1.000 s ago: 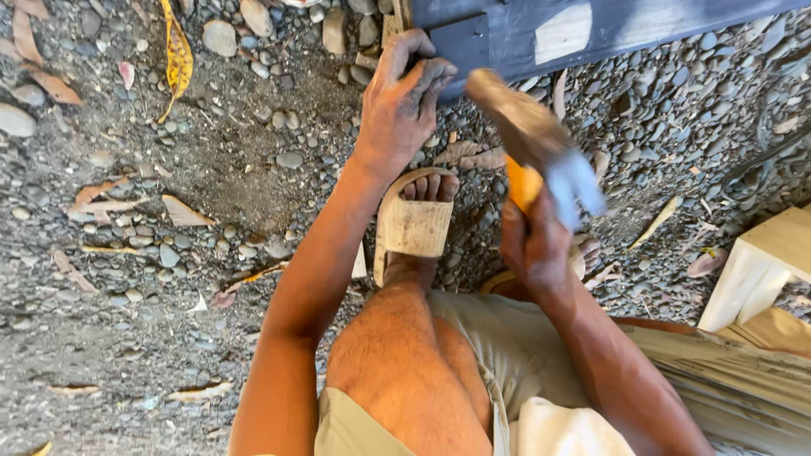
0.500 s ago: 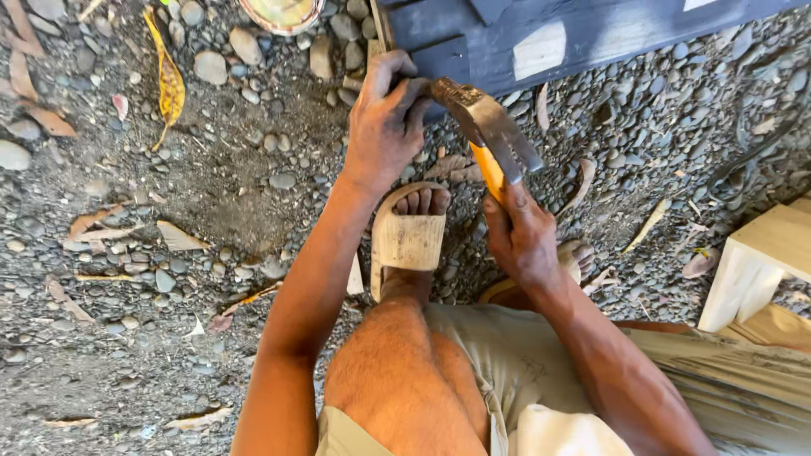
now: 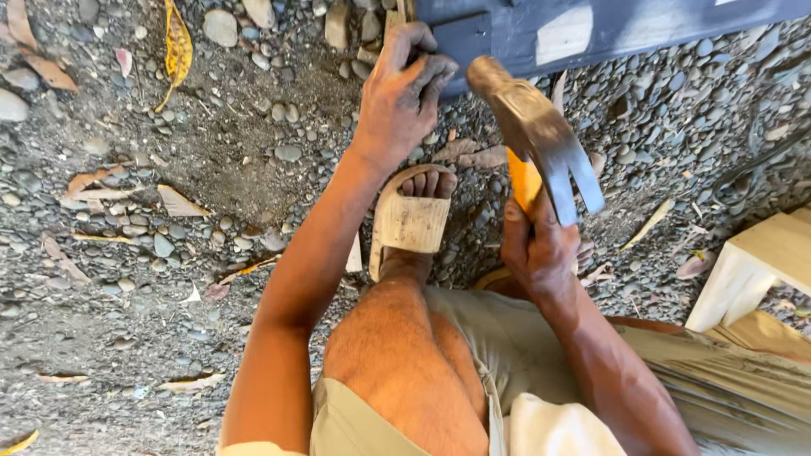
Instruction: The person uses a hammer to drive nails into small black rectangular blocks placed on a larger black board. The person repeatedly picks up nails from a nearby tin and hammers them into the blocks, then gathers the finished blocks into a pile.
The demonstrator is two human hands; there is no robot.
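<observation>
Claw hammer — orange handle, worn steel head. It was grasped low on the handle in the right hand, grip clenched tight around it. Half a second before, the head had been lower and closer to the dark painted board; at this moment it stood drawn back from the board, face toward the left hand's fingers and claw pointing down toward the person. Judged a backswing between blows, so the driving was likely not finished.

Left hand — soiled, fingers pinched together against the lower edge of the dark painted board, in the same place as a second before. The grip was closed on something small; whether a nail could not be told, since the fingers hid it.

Dark painted board — lying across the top of the view on the gravel ground, with a pale patch on its face. Its position was unchanged.

Sandalled foot — tan strap, planted on the gravel just below the left hand.

Pale wooden block — at the right edge, well apart from both hands.

Dry leaves — scattered over the gravel.
</observation>
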